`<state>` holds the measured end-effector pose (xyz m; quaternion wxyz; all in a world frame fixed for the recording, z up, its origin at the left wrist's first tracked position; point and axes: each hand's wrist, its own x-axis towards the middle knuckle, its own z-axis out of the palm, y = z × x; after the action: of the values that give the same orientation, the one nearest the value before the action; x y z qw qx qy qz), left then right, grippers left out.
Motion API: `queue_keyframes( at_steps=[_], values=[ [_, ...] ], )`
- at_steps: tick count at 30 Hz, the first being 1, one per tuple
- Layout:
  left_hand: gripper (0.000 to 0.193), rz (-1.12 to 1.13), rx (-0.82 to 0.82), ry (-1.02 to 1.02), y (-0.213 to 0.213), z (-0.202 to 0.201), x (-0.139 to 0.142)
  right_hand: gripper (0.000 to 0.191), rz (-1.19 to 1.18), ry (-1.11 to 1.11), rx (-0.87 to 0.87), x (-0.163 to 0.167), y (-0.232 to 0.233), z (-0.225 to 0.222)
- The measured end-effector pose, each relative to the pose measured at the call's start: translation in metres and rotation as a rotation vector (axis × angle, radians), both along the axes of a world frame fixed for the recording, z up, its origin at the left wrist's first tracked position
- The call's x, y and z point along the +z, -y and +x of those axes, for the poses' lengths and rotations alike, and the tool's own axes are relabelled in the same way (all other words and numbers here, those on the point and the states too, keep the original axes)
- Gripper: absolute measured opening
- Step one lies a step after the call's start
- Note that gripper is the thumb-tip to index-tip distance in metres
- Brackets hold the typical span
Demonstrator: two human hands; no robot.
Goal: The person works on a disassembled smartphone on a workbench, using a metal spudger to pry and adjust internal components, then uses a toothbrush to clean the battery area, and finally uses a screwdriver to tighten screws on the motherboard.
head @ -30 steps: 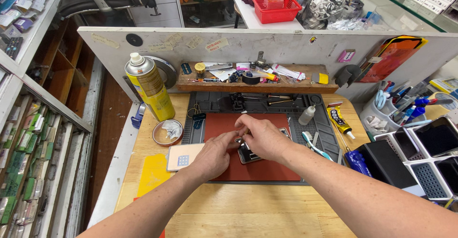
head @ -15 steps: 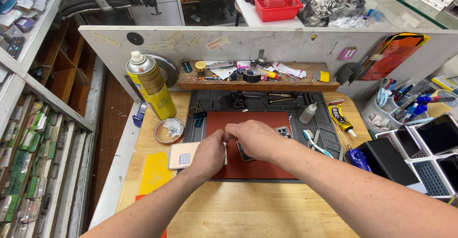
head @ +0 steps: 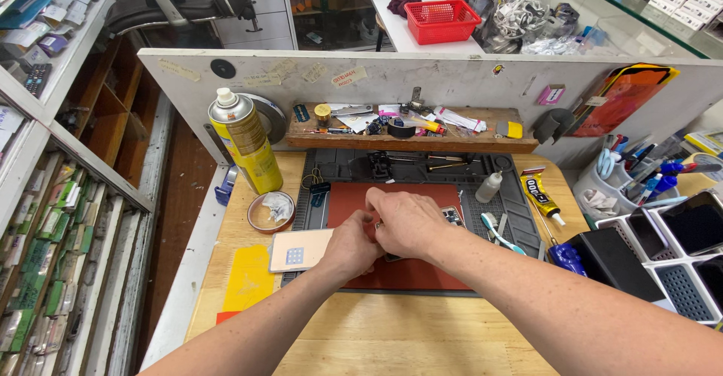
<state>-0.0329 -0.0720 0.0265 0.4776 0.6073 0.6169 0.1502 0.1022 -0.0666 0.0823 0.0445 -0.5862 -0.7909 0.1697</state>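
At the centre of the red work mat [head: 407,274], both hands clamped over a small dark device [head: 452,215], left hand [head: 348,248] from the near-left side, right hand [head: 407,221] on top. Closer together than a second ago, fingers now covering nearly all of it; pressing or seating work, by the look. Left of the mat, a tan card [head: 300,249], a round dish [head: 271,210], a yellow spray can [head: 245,142]. Right of the mat, a toothbrush [head: 501,234] and a glue tube [head: 541,195].
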Motion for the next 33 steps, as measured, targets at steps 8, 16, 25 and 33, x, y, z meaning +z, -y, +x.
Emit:
queue_keyframes(
  at_steps=[8, 16, 25, 33],
  values=[
    [0.055, 0.059, -0.092, -0.134, -0.005, 0.008, -0.007, 0.016, 0.081, 0.089, -0.006, 0.002, 0.006, -0.001],
    [0.073, 0.191, -0.127, -0.169, -0.008, 0.006, -0.019, 0.013, 0.047, 0.041, -0.067, 0.000, 0.006, -0.007],
    [0.065, 0.131, -0.141, -0.142, -0.006, 0.006, -0.024, 0.012, 0.076, 0.068, -0.034, -0.003, 0.008, -0.004],
    [0.071, 0.238, -0.134, -0.147, -0.005, 0.005, -0.020, 0.019, 0.120, -0.149, -0.081, -0.006, 0.009, -0.001]
  ],
)
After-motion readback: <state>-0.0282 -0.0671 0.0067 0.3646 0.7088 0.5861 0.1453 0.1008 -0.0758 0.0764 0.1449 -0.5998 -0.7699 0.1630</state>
